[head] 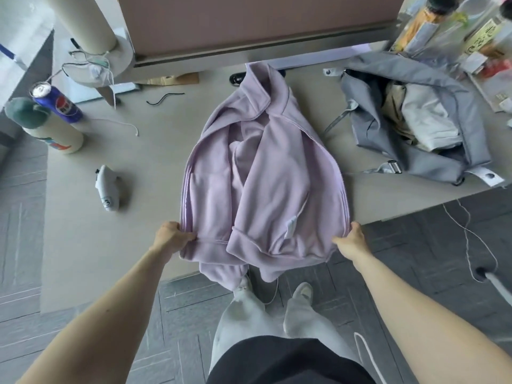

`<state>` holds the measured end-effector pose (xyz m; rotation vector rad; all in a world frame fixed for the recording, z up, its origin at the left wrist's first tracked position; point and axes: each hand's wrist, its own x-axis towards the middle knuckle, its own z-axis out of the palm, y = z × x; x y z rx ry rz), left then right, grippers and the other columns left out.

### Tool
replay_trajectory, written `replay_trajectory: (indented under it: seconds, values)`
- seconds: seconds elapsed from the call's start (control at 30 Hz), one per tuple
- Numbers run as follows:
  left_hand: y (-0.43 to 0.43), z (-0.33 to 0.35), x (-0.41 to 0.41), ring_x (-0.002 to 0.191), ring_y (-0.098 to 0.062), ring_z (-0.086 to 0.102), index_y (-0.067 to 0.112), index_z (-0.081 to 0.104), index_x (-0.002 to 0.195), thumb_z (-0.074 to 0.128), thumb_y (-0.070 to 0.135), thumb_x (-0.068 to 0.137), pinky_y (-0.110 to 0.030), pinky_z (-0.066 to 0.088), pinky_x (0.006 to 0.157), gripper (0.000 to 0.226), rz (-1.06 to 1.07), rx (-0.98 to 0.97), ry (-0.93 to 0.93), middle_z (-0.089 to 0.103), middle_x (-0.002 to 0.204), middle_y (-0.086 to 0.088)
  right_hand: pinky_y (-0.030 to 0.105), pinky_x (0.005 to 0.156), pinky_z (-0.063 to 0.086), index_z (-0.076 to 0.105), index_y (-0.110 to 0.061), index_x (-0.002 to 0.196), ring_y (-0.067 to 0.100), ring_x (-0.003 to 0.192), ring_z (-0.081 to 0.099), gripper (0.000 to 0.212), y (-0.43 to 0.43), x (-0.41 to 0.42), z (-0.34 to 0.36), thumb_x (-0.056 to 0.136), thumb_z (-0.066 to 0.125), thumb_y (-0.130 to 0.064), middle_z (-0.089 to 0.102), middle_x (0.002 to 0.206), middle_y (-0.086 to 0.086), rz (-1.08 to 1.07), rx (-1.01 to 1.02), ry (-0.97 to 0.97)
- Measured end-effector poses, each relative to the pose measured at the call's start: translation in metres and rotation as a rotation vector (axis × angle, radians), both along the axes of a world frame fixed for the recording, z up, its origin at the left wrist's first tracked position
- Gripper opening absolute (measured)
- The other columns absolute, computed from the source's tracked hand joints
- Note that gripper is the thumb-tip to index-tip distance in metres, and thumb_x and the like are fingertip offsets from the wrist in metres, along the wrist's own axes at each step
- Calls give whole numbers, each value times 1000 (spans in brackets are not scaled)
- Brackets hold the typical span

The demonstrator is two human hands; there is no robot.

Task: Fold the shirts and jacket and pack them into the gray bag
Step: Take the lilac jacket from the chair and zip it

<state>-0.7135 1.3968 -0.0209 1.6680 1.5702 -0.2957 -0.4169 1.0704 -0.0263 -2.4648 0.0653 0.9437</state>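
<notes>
One lilac jacket [266,173] lies unzipped on the counter [83,231], collar at the far end and hem hanging over the near edge. Two hands hold it. The left hand [171,236] curls its fingers round the hem's left corner. The right hand [350,241] grips the right edge, fingers tucked behind the cloth. One gray bag [368,126] lies open at far right with two folded garments [426,117] inside. One blue can [59,102] sits far left.
</notes>
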Motion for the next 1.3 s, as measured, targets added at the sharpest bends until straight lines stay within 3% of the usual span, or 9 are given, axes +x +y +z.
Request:
replay_trajectory:
  seconds: [0.1,0.17,0.3,0.53,0.73,0.93,1.07,1.17,1.3]
  values:
    - [-8,13,3,72,-27,57,11,62,84,74,11,76,-29,38,51,14,9,93,-91,62,73,-4,39,89,48,43,-10,133,31,108,56,63,-6,3,-6,80,73,-24,58,116,11,6,-1,-18]
    - [-14,29,7,68,-26,55,12,62,82,71,17,69,-31,38,51,17,17,124,-159,63,73,-5,35,71,42,54,-11,100,27,90,55,30,-6,7,-4,83,72,-26,58,93,9,33,-9,-35]
    - [-26,65,19,70,-23,58,13,67,90,65,24,55,-43,54,61,37,52,81,-321,70,82,-10,32,56,22,43,-13,72,20,64,39,33,-3,9,12,84,70,-27,44,68,5,93,51,18]
    - [-60,122,75,66,-13,53,14,57,83,67,18,56,-32,45,58,29,-104,-2,-517,59,73,1,32,55,21,40,-16,69,15,60,31,31,28,11,81,85,66,-20,36,66,-2,289,318,-53]
    - [-102,109,111,73,-13,61,28,60,116,71,15,73,-23,50,60,46,-410,-12,-386,65,96,4,31,56,54,62,-14,95,15,57,58,11,73,-21,93,88,67,-8,57,75,7,216,558,175]
    - [-113,79,100,107,-16,63,33,46,140,79,40,81,-31,51,91,68,-585,-161,-293,61,121,5,40,75,58,62,-14,102,18,66,63,15,71,-43,71,92,60,-3,65,76,6,200,505,322]
    - [-121,58,95,108,-15,63,28,60,127,76,44,84,-30,53,91,48,-530,-158,-337,60,119,1,33,62,57,66,-11,94,16,58,62,6,44,-39,58,92,61,-10,67,72,6,54,389,314]
    - [-130,48,97,79,-16,65,17,67,88,74,28,85,-30,56,69,14,-405,69,-299,66,88,-1,30,59,57,69,-2,93,18,57,63,17,26,-43,56,91,64,-19,68,71,10,31,281,397]
    - [-143,47,91,46,-18,58,6,68,69,66,38,94,-30,48,46,40,-288,-209,-190,65,57,-6,33,67,59,71,0,92,22,63,68,35,18,-61,52,92,64,-34,72,75,13,68,212,559]
